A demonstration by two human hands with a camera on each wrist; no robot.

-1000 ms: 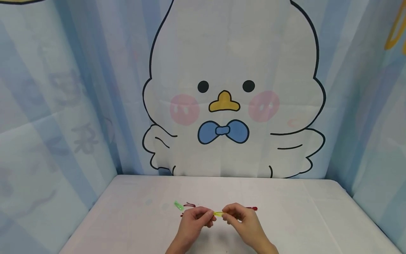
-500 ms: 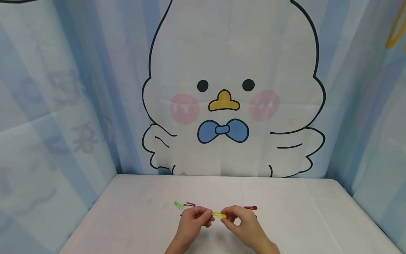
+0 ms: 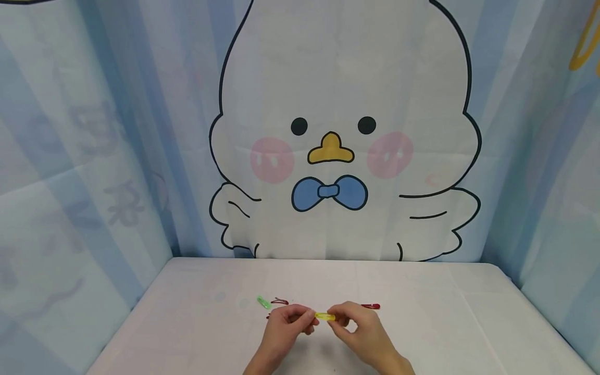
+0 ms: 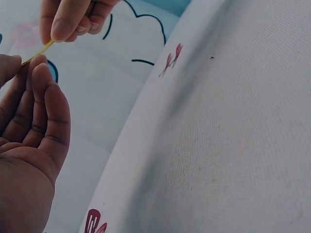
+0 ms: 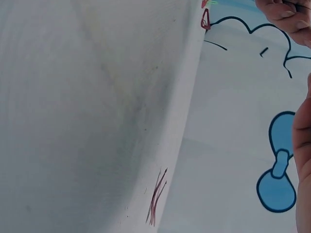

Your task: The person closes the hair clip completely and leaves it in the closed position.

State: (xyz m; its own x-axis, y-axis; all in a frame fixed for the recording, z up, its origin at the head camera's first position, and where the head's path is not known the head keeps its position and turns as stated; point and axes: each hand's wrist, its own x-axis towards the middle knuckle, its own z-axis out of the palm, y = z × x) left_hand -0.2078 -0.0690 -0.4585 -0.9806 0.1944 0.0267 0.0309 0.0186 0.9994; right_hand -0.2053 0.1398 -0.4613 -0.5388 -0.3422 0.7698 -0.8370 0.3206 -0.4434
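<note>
A small yellow snap hair clip (image 3: 324, 316) is held level between both hands, a little above the table. My left hand (image 3: 286, 329) pinches its left end between thumb and fingertips. The right hand (image 3: 364, 333) pinches the other end. Seen edge-on in the left wrist view, the yellow hair clip (image 4: 39, 53) is a thin strip bridging the two sets of fingertips. The right wrist view catches only part of the right hand (image 5: 303, 145) at its edge, and the clip is out of that view.
Beyond the left hand lie a light green hair clip (image 3: 264, 302) and a dark red hair clip (image 3: 279, 301) on the white-covered table (image 3: 211, 333). Another red hair clip (image 3: 371, 307) lies behind the right hand. A printed cloth backdrop (image 3: 328, 229) stands along the far edge.
The yellow hair clip has turned between the fingers, from two thin strands to a broader face, and from slightly tilted to level. Both hands have shifted only slightly.
</note>
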